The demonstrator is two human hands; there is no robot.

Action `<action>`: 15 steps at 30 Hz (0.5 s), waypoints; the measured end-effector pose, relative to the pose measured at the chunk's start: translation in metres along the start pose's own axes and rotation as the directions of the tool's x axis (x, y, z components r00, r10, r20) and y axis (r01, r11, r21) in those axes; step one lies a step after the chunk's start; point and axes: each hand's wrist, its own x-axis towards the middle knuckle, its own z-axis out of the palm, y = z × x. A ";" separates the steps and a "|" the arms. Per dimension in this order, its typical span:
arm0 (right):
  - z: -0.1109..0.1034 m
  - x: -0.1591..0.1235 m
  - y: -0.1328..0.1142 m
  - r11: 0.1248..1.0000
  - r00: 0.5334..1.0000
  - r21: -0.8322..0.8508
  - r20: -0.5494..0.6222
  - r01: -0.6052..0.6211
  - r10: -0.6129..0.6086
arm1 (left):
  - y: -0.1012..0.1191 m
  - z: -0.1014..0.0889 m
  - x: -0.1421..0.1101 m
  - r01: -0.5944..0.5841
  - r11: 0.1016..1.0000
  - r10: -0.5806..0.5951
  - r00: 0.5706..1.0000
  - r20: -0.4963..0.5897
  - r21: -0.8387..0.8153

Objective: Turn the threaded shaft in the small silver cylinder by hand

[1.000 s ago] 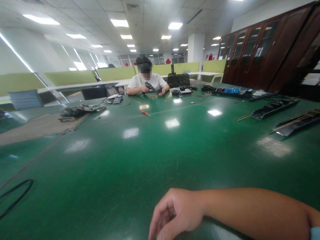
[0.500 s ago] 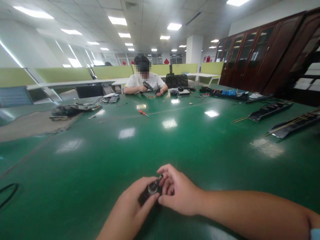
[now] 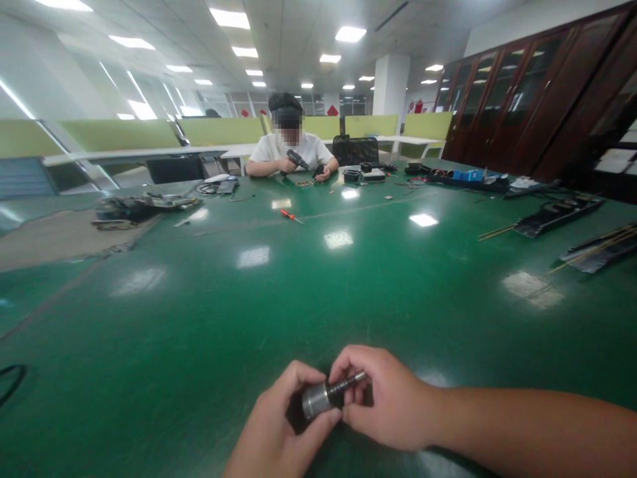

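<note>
A metal cylinder with a thin stepped shaft (image 3: 317, 399) is held low over the table, its shaft pointing right and slightly upward. My left hand (image 3: 283, 418) is wrapped around the wide end, thumb along the near side; a dark part there is mostly covered by the fingers. Curled around the shaft end is my right hand (image 3: 388, 398), its index finger and thumb at the collar, close to my left fingertips. The shaft tip lies against the right palm side. What the remaining right fingers touch is partly hidden.
An orange screwdriver (image 3: 288, 214) lies mid-table. Opposite sits a person (image 3: 293, 153) holding a dark power drill (image 3: 297, 159). Dark trays with thin rods (image 3: 560, 216) lie at right, a blue item (image 3: 468, 175) behind them. Tangled parts (image 3: 144, 209) lie at left, and a black cable (image 3: 12, 385) nearer.
The metal cylinder has tipped from facing up to lying sideways, its shaft now pointing right. Both hands have moved slightly right and down with it. The view has tilted downward a little.
</note>
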 end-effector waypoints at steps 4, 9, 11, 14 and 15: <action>-0.001 0.000 0.002 1.000 1.000 0.003 0.008 -0.013 0.013 | -0.001 0.000 -0.001 0.001 1.000 -0.002 1.000 0.016 0.029; -0.003 0.003 0.000 0.999 0.999 0.007 0.007 -0.046 0.046 | 0.000 -0.001 -0.001 -0.004 0.998 0.004 1.000 -0.016 0.057; -0.003 0.004 -0.002 0.999 0.999 0.008 0.007 -0.051 0.051 | -0.001 -0.001 -0.002 -0.007 0.997 0.009 0.999 -0.034 0.075; -0.004 0.005 -0.004 0.998 0.998 0.039 -0.001 -0.055 0.055 | -0.004 -0.003 -0.003 -0.006 0.996 0.010 0.999 -0.052 0.087; -0.004 0.005 -0.005 0.997 0.998 0.046 -0.001 -0.059 0.059 | -0.005 -0.003 -0.003 -0.005 0.996 0.009 0.999 -0.052 0.089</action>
